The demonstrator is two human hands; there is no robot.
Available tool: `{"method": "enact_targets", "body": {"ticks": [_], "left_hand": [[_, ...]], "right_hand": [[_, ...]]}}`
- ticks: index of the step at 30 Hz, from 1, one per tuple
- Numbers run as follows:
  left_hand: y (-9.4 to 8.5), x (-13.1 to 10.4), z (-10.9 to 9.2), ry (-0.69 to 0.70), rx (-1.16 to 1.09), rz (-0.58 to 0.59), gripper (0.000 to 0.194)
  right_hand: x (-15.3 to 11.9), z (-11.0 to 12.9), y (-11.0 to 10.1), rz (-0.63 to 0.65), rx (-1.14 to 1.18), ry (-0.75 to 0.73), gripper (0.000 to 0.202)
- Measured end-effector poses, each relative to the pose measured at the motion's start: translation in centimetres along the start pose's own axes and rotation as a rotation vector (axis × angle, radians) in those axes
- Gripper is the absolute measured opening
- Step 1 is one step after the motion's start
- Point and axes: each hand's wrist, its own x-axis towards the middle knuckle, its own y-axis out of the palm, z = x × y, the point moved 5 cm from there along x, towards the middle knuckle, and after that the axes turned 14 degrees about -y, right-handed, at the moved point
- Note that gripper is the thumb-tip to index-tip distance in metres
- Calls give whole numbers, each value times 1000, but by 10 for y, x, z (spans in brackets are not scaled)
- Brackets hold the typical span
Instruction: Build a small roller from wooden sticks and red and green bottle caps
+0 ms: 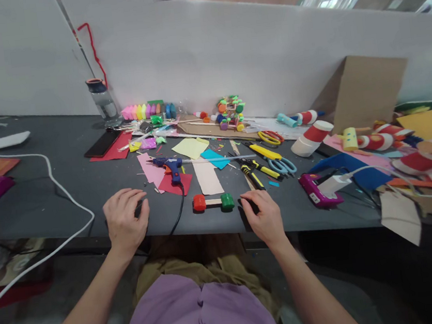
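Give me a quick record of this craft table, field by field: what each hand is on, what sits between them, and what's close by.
left hand: resting at the table front edge, over a small dark item, unclear if gripped
right hand: fingertips on a small dark item at the edge
between hands: dumbbell piece, red and green ends on a pale stick
just beyond: blue glue gun on coloured paper
right of centre: scissors, yellow-handled pliers
far left: water bottle

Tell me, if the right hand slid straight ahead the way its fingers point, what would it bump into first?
Probably the green end of the little dumbbell toy; the right hand points up-left toward it.
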Motion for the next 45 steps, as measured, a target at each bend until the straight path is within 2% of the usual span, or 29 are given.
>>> {"method": "enact_targets", "body": {"ticks": [7, 10, 13, 16, 19, 22, 29, 45], "left_hand": [[-2, -1, -2, 45, -17, 29, 13], [-4, 1, -9, 93, -33, 82, 16], [-4, 5, -30, 179, -46, 213, 31], [4, 9, -62, 279, -40, 398, 42], [17, 12, -90, 338, -31, 523, 44], [32, 14, -102, 359, -21, 606, 43], [52, 13, -99, 316, -13, 691, 28], [58, 8, -95, 273, -74, 690, 27]], "right_hand": [[0, 1, 0, 17, 26, -18, 24], [1, 2, 0, 52, 60, -35, 26], [4, 2, 0, 114, 108, -48, 31], [9, 2, 2, 196, 150, -70, 36], [16, 3, 5, 266, 168, -96, 38], [22, 3, 9, 305, 169, -113, 37], [27, -2, 17, 336, 168, -127, 31], [24, -4, 19, 333, 178, -133, 29]]}}
